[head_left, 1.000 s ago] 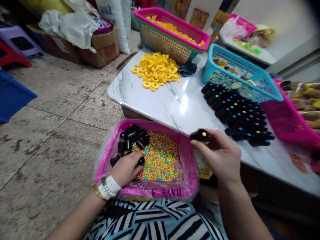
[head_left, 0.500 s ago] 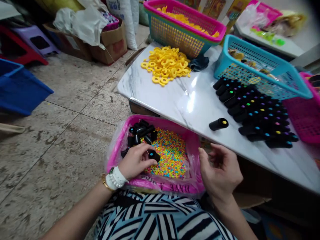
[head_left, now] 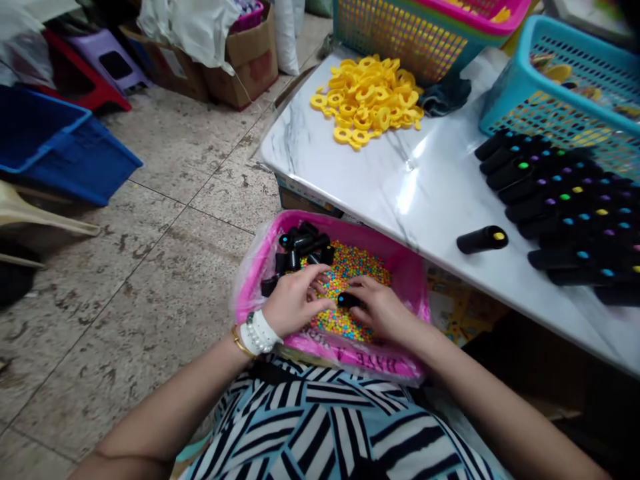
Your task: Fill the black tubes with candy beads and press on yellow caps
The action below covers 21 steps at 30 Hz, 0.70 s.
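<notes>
Moved in over the tub (head_left: 413, 283), the right hand (head_left: 384, 311) clasps a black tube (head_left: 349, 301) above the beads (head_left: 363, 259), the left hand (head_left: 294, 300) loosely spread beside it; gripping the sides, clear of the blue dot (head_left: 342, 299), seems wisest.

Tub lettering: "HAVE A", dark capitals (head_left: 385, 365), running in reverse from right to left.
Bearing surface: plastic liner (head_left: 363, 359) over the near rim of the pink tub (head_left: 245, 290).
Adjoining word: left of "A"; creased and blurred, not legible.
Carton marking: faint reddish print on the brown carton (head_left: 265, 60); not legible.
Pale label (head_left: 173, 63): on the side of the box beside that carton; characters not legible.
Yellow packaging (head_left: 453, 307): printed, located below the table edge (head_left: 440, 263); wording not legible.
</notes>
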Each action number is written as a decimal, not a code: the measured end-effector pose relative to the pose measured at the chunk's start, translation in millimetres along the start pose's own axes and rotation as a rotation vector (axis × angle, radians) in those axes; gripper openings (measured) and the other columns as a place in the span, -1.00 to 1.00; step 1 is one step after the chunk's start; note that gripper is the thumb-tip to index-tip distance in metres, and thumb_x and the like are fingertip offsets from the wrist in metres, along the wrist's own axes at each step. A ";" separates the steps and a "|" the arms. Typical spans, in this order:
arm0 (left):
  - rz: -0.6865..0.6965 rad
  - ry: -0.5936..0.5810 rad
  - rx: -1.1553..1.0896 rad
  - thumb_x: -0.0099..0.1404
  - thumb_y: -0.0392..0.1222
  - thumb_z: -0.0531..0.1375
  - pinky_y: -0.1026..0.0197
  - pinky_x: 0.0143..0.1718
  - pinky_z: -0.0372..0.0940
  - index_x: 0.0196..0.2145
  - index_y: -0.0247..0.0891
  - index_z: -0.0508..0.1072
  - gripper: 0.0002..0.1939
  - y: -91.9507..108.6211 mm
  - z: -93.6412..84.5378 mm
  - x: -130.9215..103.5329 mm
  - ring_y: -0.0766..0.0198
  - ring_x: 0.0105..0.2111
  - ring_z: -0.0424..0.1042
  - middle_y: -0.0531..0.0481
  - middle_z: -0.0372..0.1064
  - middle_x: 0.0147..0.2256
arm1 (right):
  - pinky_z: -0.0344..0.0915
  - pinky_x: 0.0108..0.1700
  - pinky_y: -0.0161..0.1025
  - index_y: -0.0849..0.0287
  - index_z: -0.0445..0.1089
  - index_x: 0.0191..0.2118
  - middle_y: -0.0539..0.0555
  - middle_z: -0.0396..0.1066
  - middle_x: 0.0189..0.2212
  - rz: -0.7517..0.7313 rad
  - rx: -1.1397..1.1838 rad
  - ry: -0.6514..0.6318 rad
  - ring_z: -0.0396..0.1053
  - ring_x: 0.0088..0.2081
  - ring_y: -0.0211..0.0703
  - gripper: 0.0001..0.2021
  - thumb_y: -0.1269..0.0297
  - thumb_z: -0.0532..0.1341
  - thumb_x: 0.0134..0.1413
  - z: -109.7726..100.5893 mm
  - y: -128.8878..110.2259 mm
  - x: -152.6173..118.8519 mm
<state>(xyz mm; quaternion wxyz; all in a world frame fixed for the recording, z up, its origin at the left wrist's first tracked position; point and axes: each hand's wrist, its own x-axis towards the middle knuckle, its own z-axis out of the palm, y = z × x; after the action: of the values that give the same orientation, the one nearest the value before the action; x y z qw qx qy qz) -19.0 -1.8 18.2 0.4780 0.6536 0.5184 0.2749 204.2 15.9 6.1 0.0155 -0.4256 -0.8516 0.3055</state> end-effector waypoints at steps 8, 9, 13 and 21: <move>0.099 -0.062 0.628 0.26 -0.21 0.24 0.04 0.02 0.34 -0.02 -0.30 0.39 -0.67 -6.8 -15.7 14.0 0.08 -0.04 0.41 -0.15 0.42 -0.09 | 0.33 -0.13 -0.15 0.22 0.43 -0.20 0.17 0.45 -0.24 -0.138 -0.098 -0.168 0.39 -0.19 -0.05 -0.83 0.53 0.15 0.12 10.9 -21.1 4.5; 0.100 -0.060 0.615 0.27 -0.20 0.24 0.05 0.02 0.34 -0.02 -0.31 0.40 -0.67 -7.3 -16.2 13.7 0.09 -0.05 0.42 -0.14 0.43 -0.10 | 0.33 -0.12 -0.18 0.21 0.42 -0.18 0.14 0.46 -0.23 -0.132 0.021 -0.172 0.40 -0.19 -0.09 -0.80 0.54 0.17 0.09 8.0 -19.8 2.0; 0.139 -0.016 0.517 0.26 -0.18 0.25 0.10 -0.08 0.37 -0.06 -0.31 0.43 -0.71 -5.8 -20.5 10.3 0.17 -0.17 0.47 -0.11 0.46 -0.15 | 0.35 -0.09 -0.25 0.15 0.41 -0.09 0.02 0.49 -0.20 -0.038 0.579 -0.170 0.45 -0.18 -0.19 -0.71 0.46 0.26 0.02 -9.8 -8.5 -13.0; 0.431 0.108 0.384 0.24 -0.17 0.28 0.21 -0.25 0.34 -0.11 -0.30 0.44 -0.72 45.7 -14.0 48.3 0.29 -0.33 0.44 -0.03 0.47 -0.30 | 0.29 0.02 -0.12 0.17 0.45 -0.10 0.11 0.51 -0.15 -0.101 0.287 0.037 0.41 -0.06 -0.08 -0.71 0.53 0.20 0.04 -15.2 9.1 -9.3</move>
<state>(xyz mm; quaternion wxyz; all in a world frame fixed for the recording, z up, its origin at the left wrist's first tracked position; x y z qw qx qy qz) 3.0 48.2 58.6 0.2479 0.8116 0.4347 0.3014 221.0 20.9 15.7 0.1073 -0.3813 -0.8190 0.4151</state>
